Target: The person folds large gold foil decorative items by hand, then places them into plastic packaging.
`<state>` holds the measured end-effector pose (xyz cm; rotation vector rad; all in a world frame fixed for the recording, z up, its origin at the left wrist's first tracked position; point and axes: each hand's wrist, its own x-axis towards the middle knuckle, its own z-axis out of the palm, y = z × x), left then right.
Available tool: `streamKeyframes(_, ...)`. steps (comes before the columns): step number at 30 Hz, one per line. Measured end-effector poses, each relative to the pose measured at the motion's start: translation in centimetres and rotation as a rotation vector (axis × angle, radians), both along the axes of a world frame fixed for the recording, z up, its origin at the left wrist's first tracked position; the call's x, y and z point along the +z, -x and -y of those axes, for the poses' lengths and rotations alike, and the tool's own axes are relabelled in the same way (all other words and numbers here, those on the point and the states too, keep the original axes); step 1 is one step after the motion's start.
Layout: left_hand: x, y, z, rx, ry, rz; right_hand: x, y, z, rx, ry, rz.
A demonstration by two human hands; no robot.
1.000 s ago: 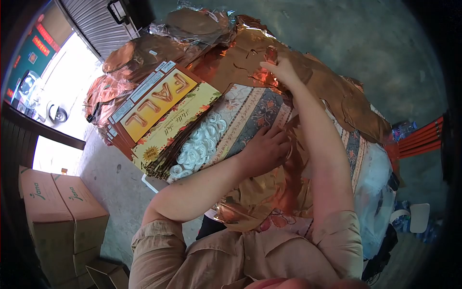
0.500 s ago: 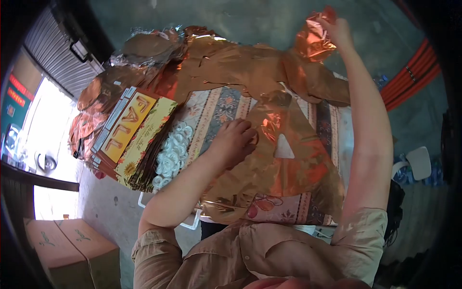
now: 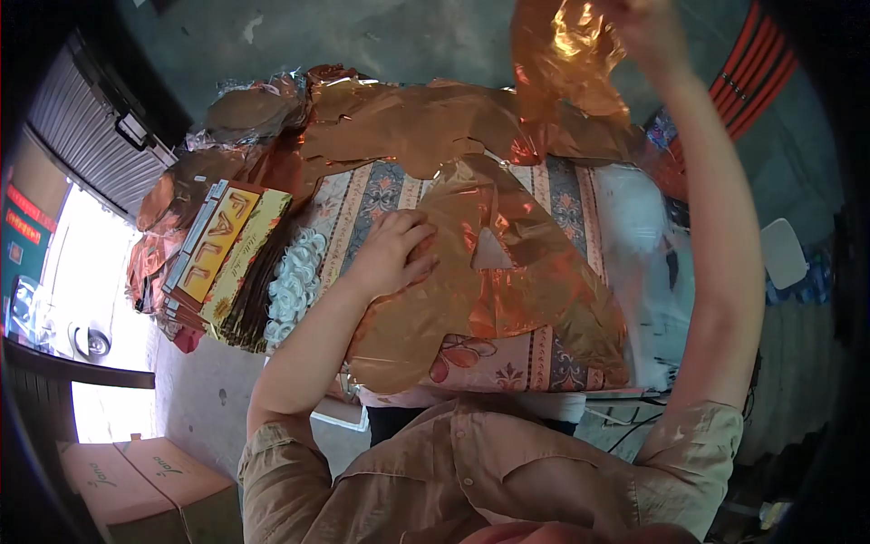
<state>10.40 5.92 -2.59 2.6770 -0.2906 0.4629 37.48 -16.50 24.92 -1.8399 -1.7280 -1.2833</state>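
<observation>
My left hand (image 3: 391,252) rests flat on a copper foil letter balloon shaped like an A (image 3: 507,290), pressing its left side onto the patterned tablecloth (image 3: 553,358). My right hand (image 3: 648,27) is raised high at the top of the view, pinching a crumpled copper foil balloon (image 3: 562,54) that hangs down from it. A heap of more copper foil balloons (image 3: 408,122) lies across the far side of the table.
A stack of yellow and brown "FALL" packaging cards (image 3: 222,263) sits at the table's left, beside a pile of white coiled pieces (image 3: 294,286). Cardboard boxes (image 3: 136,480) stand on the floor at lower left. Orange rods (image 3: 770,82) lie at right.
My right hand has lifted the foil balloon from the heap up and to the right, high above the table. The left hand stays on the A-shaped balloon.
</observation>
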Motion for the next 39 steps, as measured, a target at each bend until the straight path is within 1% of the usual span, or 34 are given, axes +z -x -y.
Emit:
streamKeyframes(2, 0.0, 0.0, 0.1, 0.048, 0.015, 0.017, -3.5, 2.7, -0.5, 0.061, 0.038, 0.072)
streamKeyframes(3, 0.4, 0.1, 0.2, 0.052, 0.006, 0.019, -4.8, 4.8, -0.6, 0.051, 0.152, 0.027)
streamKeyframes(4, 0.9, 0.2, 0.4, 0.051, -0.054, 0.076, -6.1, 6.7, -0.4, 0.042, 0.266, -0.018)
streamKeyframes(5, 1.5, 0.2, 0.6, 0.051, -0.112, 0.133, -7.8, 7.5, -0.1, 0.034, 0.285, 0.022)
streamKeyframes(6, 2.0, 0.2, 0.7, 0.055, -0.118, 0.133, -9.2, 8.1, -0.1, 0.156, 0.217, 0.047)
streamKeyframes(7, 2.6, 0.2, 0.8, 0.075, -0.177, 0.081, -10.4, 8.7, 0.5, 0.159, 0.214, 0.044)
streamKeyframes(8, 3.1, 0.0, 0.8, 0.095, -0.234, 0.029, -11.5, 9.3, 1.3, 0.146, 0.278, -0.019)
streamKeyframes(9, 3.6, -0.5, 0.6, 0.097, -0.234, 0.026, -12.5, 9.9, 2.0, 0.132, 0.342, -0.084)
streamKeyframes(10, 4.3, -1.5, 0.1, 0.136, -0.273, -0.128, -13.3, 10.5, 2.6, 0.134, 0.342, -0.086)
streamKeyframes(11, 5.3, -2.8, -0.4, 0.174, -0.311, -0.278, -14.0, 11.0, 3.1, 0.135, 0.468, -0.107)
streamKeyframes(12, 6.5, -4.5, -0.8, 0.21, -0.261, -0.476, -14.6, 11.5, 3.6, 0.133, 0.593, -0.126)
streamKeyframes(13, 6.0, -6.0, -1.6, 0.209, -0.266, -0.47, -15.3, 12.1, 3.9, 0.129, 0.588, -0.12)
streamKeyframes(15, 2.2, -8.9, -3.6, 0.269, -0.346, -0.121, -16.9, 13.5, 4.4, 0.11, 0.543, -0.077)
streamKeyframes(16, 0.7, -10.5, -4.4, 0.257, -0.254, -0.148, -17.3, 14.3, 4.8, 0.104, 0.541, -0.079)
streamKeyframes(18, 0.1, -12.9, -4.6, 0.259, -0.227, -0.175, -18.0, 15.6, 5.7, 0.167, 0.65, -0.016)
streamKeyframes(19, -0.2, -13.8, -4.5, 0.267, -0.199, -0.212, -18.1, 16.5, 6.4, 0.161, 0.656, -0.029)
streamKeyframes(21, 0.0, -15.7, -4.9, 0.267, -0.174, -0.255, -18.1, 17.8, 7.4, 0.216, 0.75, 0.023)
streamKeyframes(22, 0.0, -16.7, -5.1, 0.274, -0.152, -0.296, -18.9, 18.1, 7.7, 0.21, 0.754, 0.015)
streamKeyframes(24, 0.0, -18.4, -5.6, 0.275, -0.152, -0.303, -20.3, 18.7, 8.0, 0.286, 0.599, -0.046)
streamKeyframes(27, -0.3, -20.4, -6.0, 0.305, -0.195, -0.338, -20.3, 19.9, 8.1, 0.306, 0.619, -0.106)
streamKeyframes(28, -0.6, -20.6, -6.0, 0.352, -0.264, -0.228, -20.4, 20.6, 7.9, 0.297, 0.644, -0.126)
streamKeyframes(29, -1.0, -20.5, -6.1, 0.401, -0.334, -0.118, -20.9, 21.3, 7.7, 0.304, 0.647, -0.136)
streamKeyframes(30, -1.1, -20.3, -5.9, 0.41, -0.274, -0.015, -21.5, 22.0, 7.6, 0.26, 0.66, -0.162)
streamKeyframes(31, -0.6, -19.6, -5.7, 0.412, -0.274, -0.028, -21.9, 22.9, 7.5, 0.215, 0.671, -0.189)
streamKeyframes(32, -0.1, -18.8, -5.6, 0.381, -0.31, -0.033, -22.2, 23.8, 7.4, 0.157, 0.733, -0.294)
streamKeyframes(33, 0.8, -17.7, -5.4, 0.351, -0.345, -0.04, -21.8, 24.3, 7.2, 0.165, 0.734, -0.303)
streamKeyframes(34, 2.1, -16.2, -5.0, 0.352, -0.346, -0.052, -20.7, 24.9, 7.0, 0.099, 0.835, -0.411)
streamKeyframes(35, 3.8, -14.3, -4.4, 0.312, -0.231, -0.192, -20.0, 25.3, 6.9, 0.03, 0.934, -0.519)
streamKeyframes(36, 4.3, -12.3, -3.8, 0.269, -0.113, -0.334, -19.6, 25.4, 7.2, 0.035, 0.936, -0.535)
streamKeyframes(37, 4.2, -10.2, -3.4, 0.266, -0.114, -0.344, -19.3, 25.0, 7.5, 0.112, 1.002, -0.664)
streamKeyframes(38, 4.3, -7.9, -3.1, 0.177, -0.057, -0.37, -18.8, 24.3, 7.8, 0.188, 1.059, -0.785)
streamKeyframes(39, 4.3, -6.0, -2.7, 0.09, 0.001, -0.395, -18.4, 23.9, 8.1, 0.19, 1.057, -0.785)
